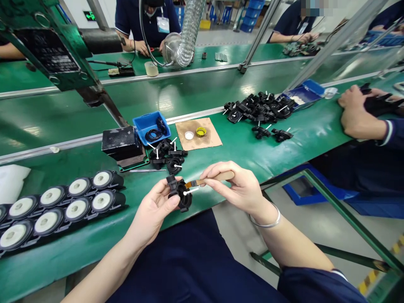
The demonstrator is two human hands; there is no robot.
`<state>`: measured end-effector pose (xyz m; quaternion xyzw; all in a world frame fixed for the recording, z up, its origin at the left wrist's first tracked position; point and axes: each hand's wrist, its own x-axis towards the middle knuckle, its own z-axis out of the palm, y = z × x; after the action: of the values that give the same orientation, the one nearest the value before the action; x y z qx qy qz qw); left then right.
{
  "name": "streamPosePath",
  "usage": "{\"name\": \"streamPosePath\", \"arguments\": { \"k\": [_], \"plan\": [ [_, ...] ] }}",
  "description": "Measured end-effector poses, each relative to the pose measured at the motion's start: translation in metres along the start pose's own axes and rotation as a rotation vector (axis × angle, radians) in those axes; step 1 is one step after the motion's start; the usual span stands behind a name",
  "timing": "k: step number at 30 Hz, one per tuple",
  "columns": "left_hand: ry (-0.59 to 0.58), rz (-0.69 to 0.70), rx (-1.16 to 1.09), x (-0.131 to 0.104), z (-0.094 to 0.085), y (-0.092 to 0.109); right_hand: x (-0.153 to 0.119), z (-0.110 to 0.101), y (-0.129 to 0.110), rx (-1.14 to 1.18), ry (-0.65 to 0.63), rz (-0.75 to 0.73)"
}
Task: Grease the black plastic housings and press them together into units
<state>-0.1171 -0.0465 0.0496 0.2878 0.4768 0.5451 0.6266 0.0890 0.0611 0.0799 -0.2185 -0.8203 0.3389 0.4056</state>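
Note:
My left hand [158, 206] is closed around a black plastic pump housing [183, 204], which has a white pin standing out of its round opening. Between the fingers and thumb of my right hand [240, 187] is a small brush with a wooden handle [222, 176]. Its bristles touch or nearly touch the housing's rim. Just beyond lie several similar black housings [166, 153]. A piece of cardboard [210, 126] behind them bears a yellow cap [201, 132] and a small white lid or dish [189, 135].
At left stand rows of black motor units with white discs [77, 208]. A blue bin [151, 120] holds black rings beside a dark block [121, 143]. Farther right are a pile of housings [259, 105] and a blue tray [303, 94]. A co-worker's arm [362, 120] rests at right.

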Motion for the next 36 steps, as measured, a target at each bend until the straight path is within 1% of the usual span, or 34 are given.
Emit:
{"name": "streamPosePath", "arguments": {
  "k": [3,5,8,11,12,14,16,18,20,22,26,32,36],
  "plan": [
    [-0.008,0.101,0.021,0.000,-0.003,-0.003,-0.001,-0.002,-0.002,-0.002,-0.013,-0.021],
    [-0.043,0.168,0.038,0.001,-0.006,-0.005,-0.002,-0.003,-0.005,0.052,-0.044,0.013],
    [-0.080,0.254,0.083,0.000,-0.009,-0.007,-0.007,-0.003,-0.010,0.229,-0.071,0.140],
    [-0.091,0.323,0.149,-0.003,-0.008,-0.006,-0.013,0.002,-0.013,0.456,-0.048,0.291],
    [-0.094,0.344,0.175,-0.004,-0.007,-0.005,-0.014,0.003,-0.013,0.502,-0.033,0.324],
    [-0.097,0.390,0.231,-0.005,-0.006,-0.003,-0.017,0.006,-0.013,0.514,0.019,0.344],
    [-0.099,0.448,0.285,-0.004,-0.005,-0.002,-0.018,0.007,-0.012,0.435,0.075,0.314],
    [-0.105,0.526,0.322,-0.003,-0.004,-0.001,-0.018,0.006,-0.011,0.316,0.110,0.247],
    [-0.116,0.592,0.347,-0.001,-0.005,-0.001,-0.018,0.006,-0.011,0.215,0.126,0.165],
    [-0.125,0.619,0.363,0.000,-0.006,-0.002,-0.018,0.006,-0.010,0.166,0.130,0.085],
    [-0.125,0.595,0.368,0.001,-0.008,-0.003,-0.018,0.006,-0.007,0.154,0.104,-0.002],
    [-0.096,0.461,0.346,-0.002,-0.009,0.000,-0.015,0.004,-0.006,0.101,0.045,-0.089],
    [-0.079,0.458,0.345,-0.001,-0.008,0.003,-0.012,0.001,-0.009,0.074,-0.003,-0.072]
  ]
}}
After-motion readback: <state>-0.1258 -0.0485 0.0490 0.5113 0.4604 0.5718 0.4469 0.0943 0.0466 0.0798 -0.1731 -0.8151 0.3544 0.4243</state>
